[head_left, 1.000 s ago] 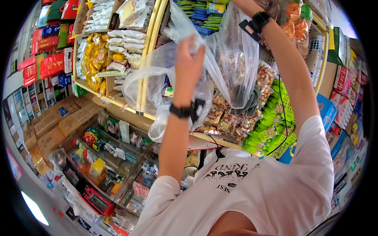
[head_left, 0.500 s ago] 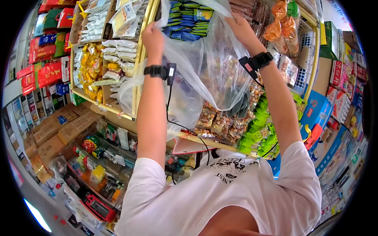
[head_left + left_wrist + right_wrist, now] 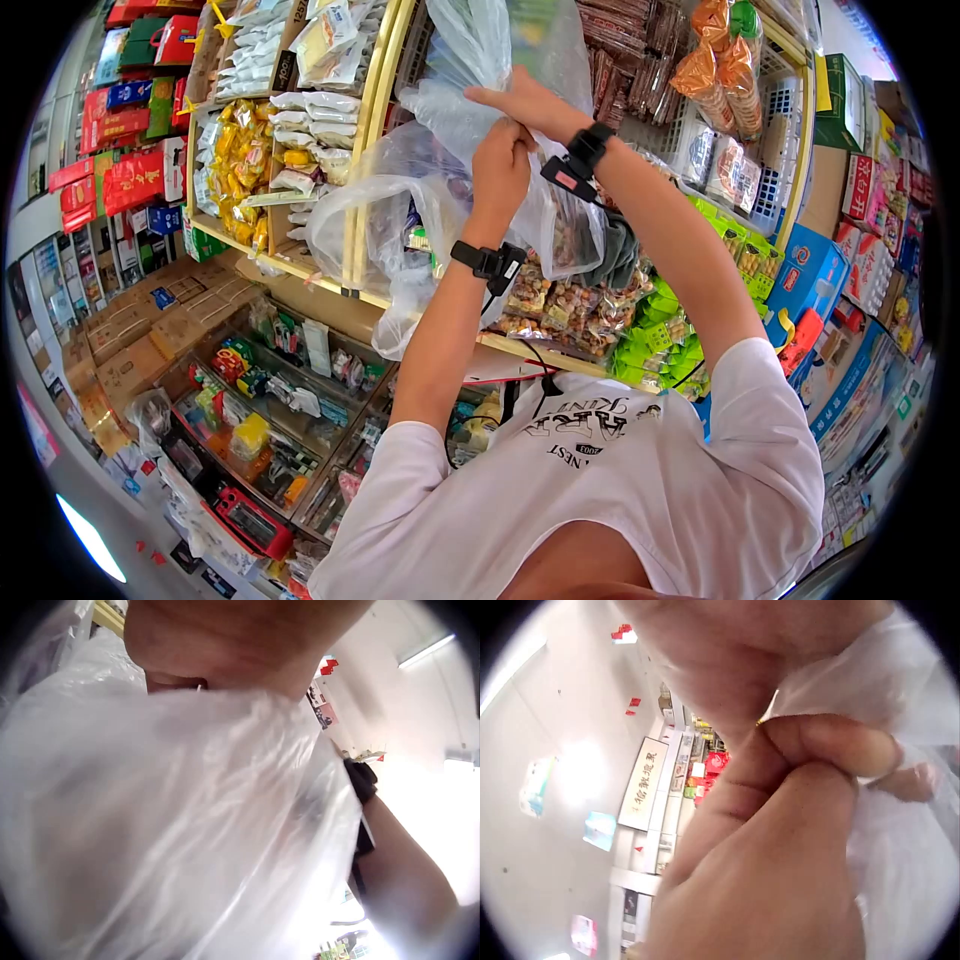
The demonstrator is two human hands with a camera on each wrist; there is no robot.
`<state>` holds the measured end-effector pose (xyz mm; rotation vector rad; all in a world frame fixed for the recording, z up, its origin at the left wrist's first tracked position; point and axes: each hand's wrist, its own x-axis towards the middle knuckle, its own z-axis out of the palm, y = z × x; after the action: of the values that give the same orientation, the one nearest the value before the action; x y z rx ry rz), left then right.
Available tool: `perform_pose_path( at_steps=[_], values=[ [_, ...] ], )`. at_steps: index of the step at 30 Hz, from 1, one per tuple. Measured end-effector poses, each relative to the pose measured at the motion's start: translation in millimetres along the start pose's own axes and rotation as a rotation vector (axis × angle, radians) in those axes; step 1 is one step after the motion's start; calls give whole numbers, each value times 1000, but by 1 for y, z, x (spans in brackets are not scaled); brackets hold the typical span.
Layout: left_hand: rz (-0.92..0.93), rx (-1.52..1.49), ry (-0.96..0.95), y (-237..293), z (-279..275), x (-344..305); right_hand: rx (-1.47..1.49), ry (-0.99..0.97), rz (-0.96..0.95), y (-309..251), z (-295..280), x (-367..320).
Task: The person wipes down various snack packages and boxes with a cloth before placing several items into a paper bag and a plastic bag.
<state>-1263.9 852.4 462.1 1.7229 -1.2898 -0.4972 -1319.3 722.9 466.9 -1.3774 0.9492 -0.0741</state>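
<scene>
A translucent plastic bag (image 3: 460, 110) is bunched up over the shelf in the head view, with blurred green and blue packets showing through it. My left hand (image 3: 503, 172) grips its gathered plastic, fingers curled. Just above, my right hand (image 3: 540, 105) holds the bunched part, its thumb pointing left across the plastic. The right wrist view has the curled left hand (image 3: 772, 832) close under the right palm, white plastic at its right. In the left wrist view the sheer bag (image 3: 180, 832) covers most of the scene and hides the fingertips.
Another loose plastic bag (image 3: 370, 215) drapes over the shelf's wooden edge. Nut-like snack packs (image 3: 570, 310) and bright green packs (image 3: 655, 345) lie at the near side. Orange-wrapped cones (image 3: 735, 85) stand at right. Below left is a glass display case (image 3: 290, 400).
The hands were spread apart, holding the bag's opening wide; now they have come together at its middle, and the bag is gathered into a bunch. The green and blue packets became veiled by plastic.
</scene>
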Motion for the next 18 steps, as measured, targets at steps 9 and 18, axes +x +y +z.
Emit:
perform_pose_path(
  at_steps=[9, 18],
  values=[
    [-101, 34, -112, 17, -30, -36, -729, -57, -247, 5, 11, 35],
    [-6, 59, 44, 51, -50, -44, -450, 125, -529, -110, -25, 26]
  ],
)
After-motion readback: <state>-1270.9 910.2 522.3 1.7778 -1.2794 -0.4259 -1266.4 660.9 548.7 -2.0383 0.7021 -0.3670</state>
